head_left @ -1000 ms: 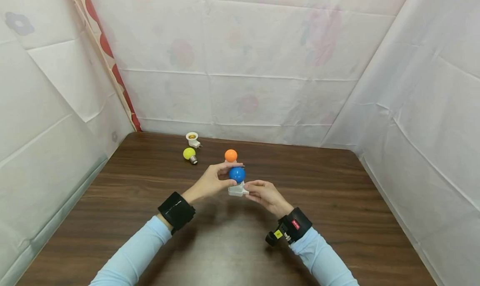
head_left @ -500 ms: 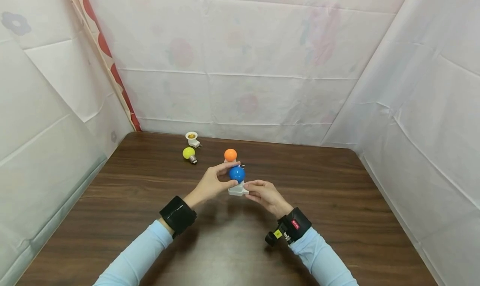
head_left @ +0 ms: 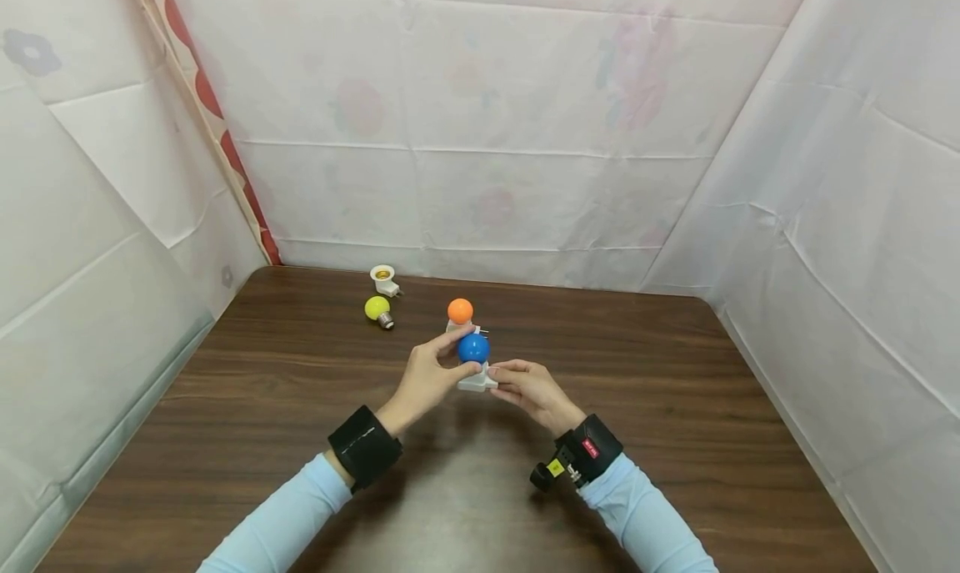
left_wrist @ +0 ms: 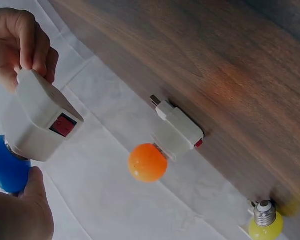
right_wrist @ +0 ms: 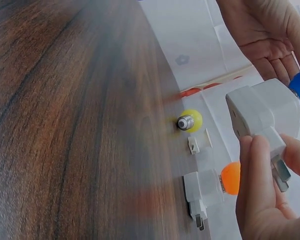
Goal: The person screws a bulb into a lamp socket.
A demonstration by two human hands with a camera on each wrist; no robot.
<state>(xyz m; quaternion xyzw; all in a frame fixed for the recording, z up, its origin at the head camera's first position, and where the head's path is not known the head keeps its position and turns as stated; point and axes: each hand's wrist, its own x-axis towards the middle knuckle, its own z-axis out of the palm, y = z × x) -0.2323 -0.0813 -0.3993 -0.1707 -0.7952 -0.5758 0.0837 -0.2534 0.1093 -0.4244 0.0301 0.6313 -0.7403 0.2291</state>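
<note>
My left hand (head_left: 426,379) holds the round blue light bulb (head_left: 473,348) between thumb and fingers. The bulb sits upright in a white plug-in lamp socket (right_wrist: 262,107), its metal base showing at the socket's mouth in both wrist views. With thumb and fingertips, my right hand (head_left: 534,394) pinches the plug end of that socket, whose flat prongs show between the fingers in the right wrist view. A red switch (left_wrist: 63,125) faces the left wrist camera. The two hands hold the assembly raised off the table.
Just beyond stands an orange bulb (head_left: 460,311) in another white socket (left_wrist: 177,132). At the back left, a yellow bulb (head_left: 377,308) lies on its side near a third socket (head_left: 383,278) with no bulb in it. White sheets surround the wooden table (head_left: 637,439).
My left wrist has swung a little to the right, and the left thumb has slid rightward across the front of the blue bulb. The right hand keeps its grip on the socket, nearly still.
</note>
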